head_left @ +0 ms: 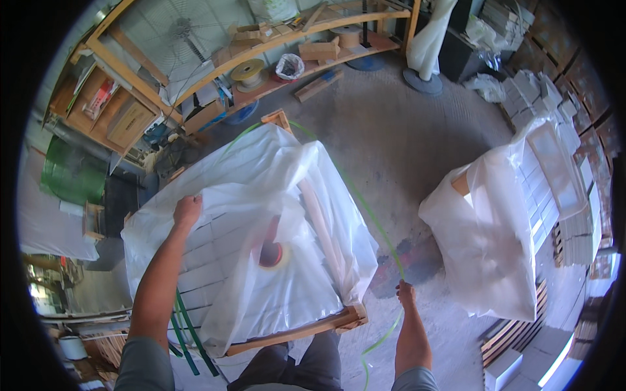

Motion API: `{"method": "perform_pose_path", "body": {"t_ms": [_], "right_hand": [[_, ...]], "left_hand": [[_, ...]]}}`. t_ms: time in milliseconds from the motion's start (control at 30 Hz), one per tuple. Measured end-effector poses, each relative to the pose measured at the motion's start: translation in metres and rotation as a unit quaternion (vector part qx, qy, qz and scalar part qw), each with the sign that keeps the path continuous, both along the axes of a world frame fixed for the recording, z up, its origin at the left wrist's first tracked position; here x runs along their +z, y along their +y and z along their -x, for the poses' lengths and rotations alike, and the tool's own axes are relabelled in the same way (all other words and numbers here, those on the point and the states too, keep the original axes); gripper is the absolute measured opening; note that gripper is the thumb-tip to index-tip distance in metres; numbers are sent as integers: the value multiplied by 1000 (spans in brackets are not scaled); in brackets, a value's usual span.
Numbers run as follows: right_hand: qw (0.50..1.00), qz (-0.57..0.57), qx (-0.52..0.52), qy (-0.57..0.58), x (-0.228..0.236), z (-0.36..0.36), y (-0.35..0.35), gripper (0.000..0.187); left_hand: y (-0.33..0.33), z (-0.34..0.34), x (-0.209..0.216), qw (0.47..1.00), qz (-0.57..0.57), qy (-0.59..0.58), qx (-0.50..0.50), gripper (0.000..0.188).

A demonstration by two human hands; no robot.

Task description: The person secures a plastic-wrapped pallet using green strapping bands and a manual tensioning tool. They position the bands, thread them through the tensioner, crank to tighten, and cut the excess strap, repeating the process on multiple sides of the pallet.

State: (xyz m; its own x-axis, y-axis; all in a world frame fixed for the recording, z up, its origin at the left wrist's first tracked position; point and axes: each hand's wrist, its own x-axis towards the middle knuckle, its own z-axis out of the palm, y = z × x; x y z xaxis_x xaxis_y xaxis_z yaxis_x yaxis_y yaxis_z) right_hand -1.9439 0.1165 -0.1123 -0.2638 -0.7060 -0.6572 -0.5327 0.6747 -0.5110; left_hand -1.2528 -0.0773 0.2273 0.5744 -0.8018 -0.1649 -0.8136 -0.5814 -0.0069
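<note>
A load of white boxes stands in front of me, draped in translucent plastic sheet (244, 153). My left hand (188, 210) is closed on the sheet at the load's left side. To the right of the load, my right hand (405, 293) grips a light green packing strap (366, 207). The strap runs up past the load's far corner, and its loose tail hangs below the hand. A red round-ended thing (271, 253) shows blurrily through the sheet. Wooden edging (293, 333) lies along the near side. Dark green strips (186, 326) hang by my left forearm.
Another plastic-covered load (486, 241) stands on the right, near a slatted pallet (515, 324). Along the back wall, a wooden shelf (261, 49) holds a spool (248, 73) and cardboard pieces. A pole on a round base (422, 81) stands at the back right.
</note>
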Motion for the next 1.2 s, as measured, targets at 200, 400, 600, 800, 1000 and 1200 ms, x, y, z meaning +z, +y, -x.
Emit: {"method": "perform_pose_path", "body": {"t_ms": [200, 400, 600, 800, 1000, 1200], "right_hand": [[944, -16, 228, 236, -60, -47, -35, 19], [924, -55, 366, 90, -97, -74, -19, 22], [918, -11, 386, 85, -103, -94, 133, 23], [945, -130, -90, -286, -84, -106, 306, 13], [977, -196, -69, -40, -45, -189, 380, 31], [966, -128, -184, -132, 40, -244, 465, 26]], "left_hand": [[-26, -25, -11, 1000, -6, -8, -26, 43], [-35, -38, -17, 998, -19, -27, -59, 46], [7, -72, -32, 996, -34, -53, -69, 45], [87, -105, -16, 999, -31, 12, -19, 47], [211, -156, 22, 976, 38, 174, 124, 48], [345, -255, 49, 903, 105, 335, 248, 40]]}}
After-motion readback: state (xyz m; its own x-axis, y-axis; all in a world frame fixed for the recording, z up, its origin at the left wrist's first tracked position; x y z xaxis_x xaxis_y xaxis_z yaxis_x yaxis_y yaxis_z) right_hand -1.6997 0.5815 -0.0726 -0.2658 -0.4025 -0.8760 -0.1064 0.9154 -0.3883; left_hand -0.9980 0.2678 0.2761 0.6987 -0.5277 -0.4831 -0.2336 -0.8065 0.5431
